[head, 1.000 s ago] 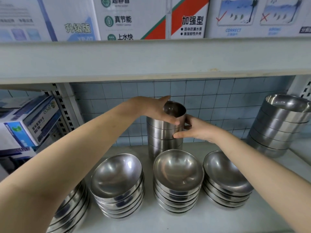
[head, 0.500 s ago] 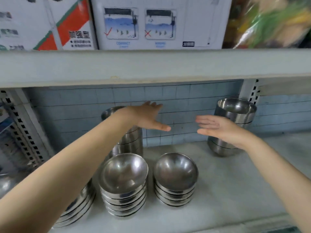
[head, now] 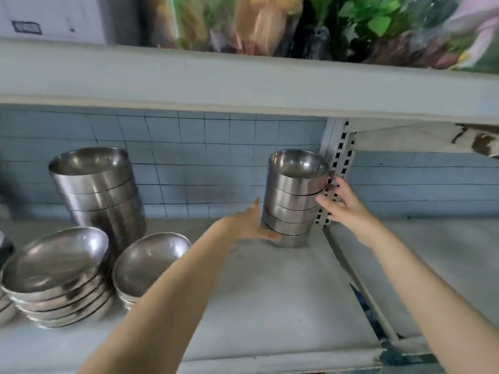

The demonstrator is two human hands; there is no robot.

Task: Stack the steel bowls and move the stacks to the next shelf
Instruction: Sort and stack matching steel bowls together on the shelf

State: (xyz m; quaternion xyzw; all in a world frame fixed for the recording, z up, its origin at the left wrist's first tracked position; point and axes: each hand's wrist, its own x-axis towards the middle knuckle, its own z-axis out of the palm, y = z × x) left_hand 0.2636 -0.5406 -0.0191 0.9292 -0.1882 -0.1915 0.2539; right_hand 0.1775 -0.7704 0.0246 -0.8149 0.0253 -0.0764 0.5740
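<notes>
Grey shelving [head: 270,292] backed by a pale blue tiled wall [head: 202,157] fills the view, and the stack of straight-sided steel bowls [head: 294,195] stands upright on it at the far right end, close to the wall and just left of a perforated upright post [head: 339,155]. The bowls are nested one in another, with the top one open and shiny inside. The left hand [head: 248,225] lies against the lower left side of this stack, its fingers [head: 267,234] straight and held together, with the tips touching the steel near the base. The right hand [head: 343,206] is at the stack's right side, in front of the post, its fingers [head: 328,203] spread and lightly bent toward the upper bowls; whether they press on the metal or only reach just beside it cannot be told. Neither hand is wrapped round the stack. Right of the post lies the next shelf [head: 445,252], on the same level. Well apart to the left, a taller stack of wider steel bowls [head: 100,190] stands far back and leans a little. Nearer, at the left, sit two low stacks of shallow round bowls, one at the left edge [head: 56,279] and one beside it [head: 145,265] partly hidden by the left forearm. Overhead runs the upper shelf board [head: 243,76], carrying blurred plastic-wrapped goods [head: 351,25] in green, yellow and pink, and a white box [head: 48,17] at the far left.
</notes>
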